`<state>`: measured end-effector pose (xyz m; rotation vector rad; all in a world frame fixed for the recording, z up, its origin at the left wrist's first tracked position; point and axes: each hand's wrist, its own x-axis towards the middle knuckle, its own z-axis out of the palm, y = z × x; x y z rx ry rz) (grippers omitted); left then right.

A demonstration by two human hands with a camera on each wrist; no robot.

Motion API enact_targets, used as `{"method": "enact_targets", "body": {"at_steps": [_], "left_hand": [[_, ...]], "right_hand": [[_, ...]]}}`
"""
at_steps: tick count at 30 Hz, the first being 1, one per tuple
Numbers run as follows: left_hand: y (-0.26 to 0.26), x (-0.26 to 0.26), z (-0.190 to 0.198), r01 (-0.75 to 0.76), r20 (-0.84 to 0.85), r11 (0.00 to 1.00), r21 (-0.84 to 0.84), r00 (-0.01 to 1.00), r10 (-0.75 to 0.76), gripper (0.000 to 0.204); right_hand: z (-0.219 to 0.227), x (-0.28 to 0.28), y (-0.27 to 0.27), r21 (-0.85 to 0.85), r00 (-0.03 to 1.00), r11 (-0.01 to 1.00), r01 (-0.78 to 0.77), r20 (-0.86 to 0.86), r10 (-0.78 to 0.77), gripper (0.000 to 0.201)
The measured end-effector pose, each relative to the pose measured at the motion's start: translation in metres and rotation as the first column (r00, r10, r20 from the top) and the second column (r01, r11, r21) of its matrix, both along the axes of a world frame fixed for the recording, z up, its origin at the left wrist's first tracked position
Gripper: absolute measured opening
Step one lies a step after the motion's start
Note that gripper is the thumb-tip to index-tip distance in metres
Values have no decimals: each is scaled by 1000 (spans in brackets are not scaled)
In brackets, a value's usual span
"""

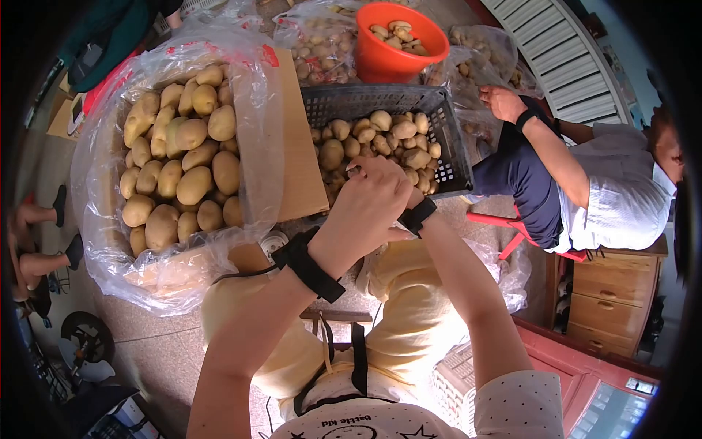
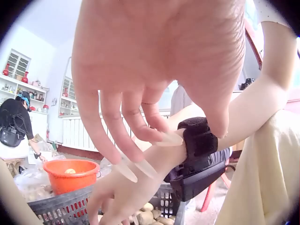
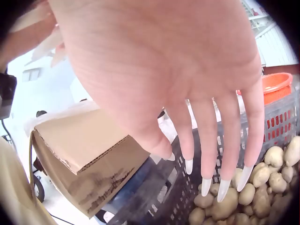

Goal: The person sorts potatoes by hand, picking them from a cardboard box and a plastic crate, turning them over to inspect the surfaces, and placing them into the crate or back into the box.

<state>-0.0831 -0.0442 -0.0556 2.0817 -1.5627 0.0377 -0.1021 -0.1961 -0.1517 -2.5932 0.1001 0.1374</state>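
Note:
In the head view my left hand (image 1: 369,201) crosses above my right hand (image 1: 414,197), which it mostly hides. The left wrist view shows my left hand (image 2: 159,56) with fingers long and loosely bent, beside the black band (image 2: 199,140) on my right wrist; whether they touch it I cannot tell. My right hand (image 3: 173,61) hangs palm down with extended fingers over potatoes (image 3: 225,204) in a dark plastic crate (image 1: 373,94). It grips nothing visible. Fingers of my left hand (image 3: 30,35) show at the upper left of the right wrist view.
Larger potatoes (image 1: 194,185) fill a plastic-lined box at left, its cardboard flap (image 1: 298,146) beside the crate. An orange bucket (image 1: 380,62) holds potatoes behind the crate. A seated person (image 1: 614,175) is at right, with one hand near bagged potatoes (image 1: 479,44).

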Motion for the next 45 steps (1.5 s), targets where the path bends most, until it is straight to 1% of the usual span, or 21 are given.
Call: {"method": "enact_targets", "body": {"at_steps": [2, 3, 5, 6, 8, 11, 12, 14, 15, 17, 20, 23, 24, 26, 29, 30, 32, 36, 39, 41, 45], "left_hand": [[0, 0, 4, 68, -63, 994, 82, 996, -63, 48], [-2, -1, 1, 69, -64, 994, 83, 996, -64, 48], [-5, -3, -5, 110, -41, 989, 99, 993, -107, 51], [-7, -4, -4, 110, -41, 989, 99, 993, -107, 51], [-9, -9, -2, 41, -46, 983, 179, 998, -33, 50], [-12, -12, -5, 23, 12, 972, 233, 1000, -27, 49], [-13, -13, -6, 23, 12, 972, 232, 1000, -27, 49], [-13, -17, -7, 17, 113, 988, 155, 993, -35, 49], [-14, -19, -9, 16, 113, 988, 155, 993, -34, 49], [-16, -22, -12, -6, 139, 990, 139, 990, -13, 46], [-17, -26, -9, -35, 81, 991, 128, 996, 24, 41], [-18, -26, -13, 15, 21, 991, 132, 1000, -18, 38], [-16, -25, -12, 12, 21, 991, 132, 1000, -15, 38], [-14, -24, -9, -8, -57, 991, 130, 998, 15, 36], [-13, -21, -11, -28, -157, 994, 106, 987, 44, 35], [-11, -19, -11, -32, -157, 993, 110, 986, 49, 35], [-9, -14, -9, -15, -199, 997, 78, 980, 30, 34], [-6, -7, -3, 10, -186, 993, 116, 983, 11, 33], [-7, -4, -5, 27, -227, 998, 59, 974, -13, 32], [-6, -5, -1, 25, -232, 995, 97, 973, -2, 31], [-6, -9, -6, 24, -193, 988, 151, 981, 5, 36]], "right_hand": [[0, 0, 0, -2, 1000, 1000, 3, -8, -3, 28], [-1, 1, -1, -2, 1000, 1000, 4, -9, -4, 28], [-4, 4, -2, 214, 997, 976, 28, -78, -12, 29], [1, 5, 0, 215, 997, 976, 28, -77, -12, 29], [10, 4, 3, 247, 987, 968, 32, -161, 8, 31], [7, 3, 4, 224, 988, 974, 19, -154, 16, 32], [9, 2, 6, 224, 988, 974, 19, -154, 16, 32], [13, 2, 9, 242, 989, 968, 64, -148, -28, 32], [11, 2, 9, 242, 989, 968, 63, -148, -28, 32], [8, 5, 7, 296, 976, 949, 113, -213, -50, 33], [-6, 7, 4, 282, 967, 946, 161, -238, -94, 32], [2, 6, 8, 256, 964, 953, 164, -248, -99, 32], [0, 7, 8, 256, 964, 953, 161, -248, -96, 32], [-4, 8, 6, 179, 958, 968, 177, -258, -127, 31], [3, 8, 9, 175, 951, 964, 202, -272, -149, 31], [4, 8, 10, 179, 951, 964, 198, -273, -145, 31], [8, 7, 9, 142, 962, 974, 175, -234, -139, 30], [7, 8, 7, 98, 966, 985, 142, -233, -116, 34], [5, 8, 3, 102, 973, 987, 126, -205, -103, 32], [4, 7, 2, 79, 978, 990, 115, -182, -99, 31], [10, 13, 2, 103, 982, 981, 167, -103, -157, 30]]}}
